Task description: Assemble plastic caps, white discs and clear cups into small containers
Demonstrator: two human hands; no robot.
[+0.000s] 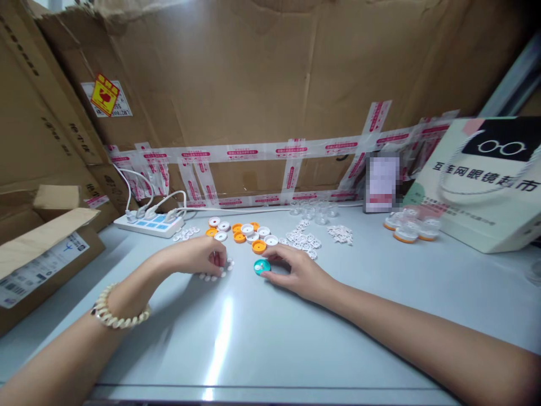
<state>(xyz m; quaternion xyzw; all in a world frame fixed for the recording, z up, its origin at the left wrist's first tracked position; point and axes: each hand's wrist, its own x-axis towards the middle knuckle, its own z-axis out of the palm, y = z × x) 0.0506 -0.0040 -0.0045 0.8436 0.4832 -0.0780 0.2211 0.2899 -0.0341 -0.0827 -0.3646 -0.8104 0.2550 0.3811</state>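
My right hand (pixel 293 268) holds a small round teal cup (pixel 261 267) by its edge, thumb and fingers around it, at the table's middle. White bits lie inside that cup. To its left, my left hand (pixel 202 256) reaches down with curled fingertips at a group of small white discs (pixel 211 277) on the table. Whether a disc is between those fingertips is hidden. Just beyond both hands sit several orange cups (pixel 258 246) and white cups (pixel 247 229). White slotted pieces (pixel 302 239) are heaped behind my right hand.
A power strip (pixel 150 222) with plugs stands at the back left, near an open carton (pixel 51 248). Clear round covers (pixel 316 211), a phone (pixel 382 183), stacked lidded cups (pixel 413 224) and a paper bag (pixel 482 186) stand at the back and right. A large cardboard box (pixel 253 84) walls the back.
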